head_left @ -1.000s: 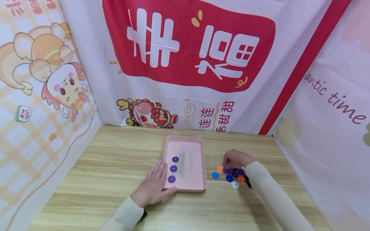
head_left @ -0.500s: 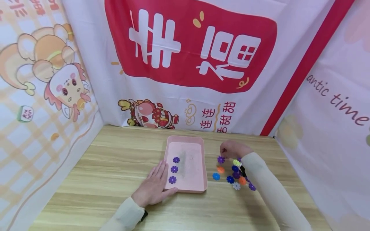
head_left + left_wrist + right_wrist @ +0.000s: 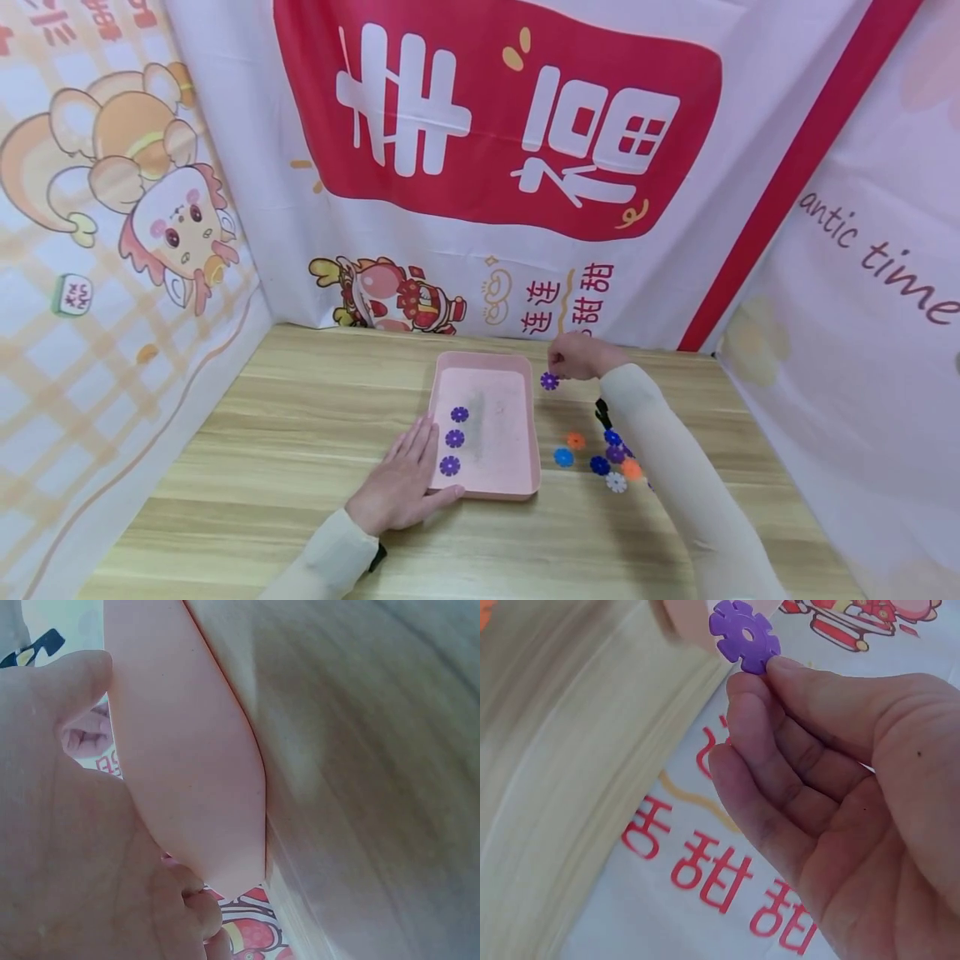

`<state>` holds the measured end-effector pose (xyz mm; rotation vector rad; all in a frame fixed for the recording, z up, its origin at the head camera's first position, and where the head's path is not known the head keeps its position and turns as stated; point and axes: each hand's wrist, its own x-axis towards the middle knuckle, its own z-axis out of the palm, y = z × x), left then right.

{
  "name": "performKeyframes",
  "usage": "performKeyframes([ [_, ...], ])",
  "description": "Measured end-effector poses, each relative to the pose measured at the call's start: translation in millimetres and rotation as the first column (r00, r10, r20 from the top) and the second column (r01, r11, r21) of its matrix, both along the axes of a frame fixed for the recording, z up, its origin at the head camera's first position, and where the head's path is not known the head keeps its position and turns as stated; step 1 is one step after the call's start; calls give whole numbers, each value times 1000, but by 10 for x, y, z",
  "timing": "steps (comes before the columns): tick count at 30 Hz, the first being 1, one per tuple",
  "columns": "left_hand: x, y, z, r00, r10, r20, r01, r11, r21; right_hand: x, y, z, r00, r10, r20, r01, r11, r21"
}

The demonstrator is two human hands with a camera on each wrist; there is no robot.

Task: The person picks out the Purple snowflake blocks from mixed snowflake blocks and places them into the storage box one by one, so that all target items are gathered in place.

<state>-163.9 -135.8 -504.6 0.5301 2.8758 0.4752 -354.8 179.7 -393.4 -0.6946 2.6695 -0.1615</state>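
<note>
My right hand pinches a purple snowflake disc by its edge between thumb and forefinger. It hovers just right of the far right corner of a pink tray. Along the tray's left side three purple snowflake discs lie in a column: a far one, a middle one and a near one. My left hand rests against the tray's near left corner, fingers straight along the left wall and thumb by the front wall. In the left wrist view the tray's outer wall fills the middle.
Right of the tray lies a loose group of snowflake discs, among them a light blue one, an orange one, a dark blue one and a white one. My right sleeve covers part of the group. A printed cloth hangs behind the table.
My right hand has lifted a purple disc out of the loose group and carried it away from me and leftward, toward the tray's far right corner. My left hand stays in place.
</note>
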Motion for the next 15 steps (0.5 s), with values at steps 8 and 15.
performKeyframes([
  [8,29,-13,3,1000,-2,-23,2,1000,-11,-83,-382,-78,998,38,-45,-38,999,-8],
  [15,31,-15,24,999,-12,-48,12,1000,-13,-163,-705,-239,998,45,-51,-47,998,-50],
])
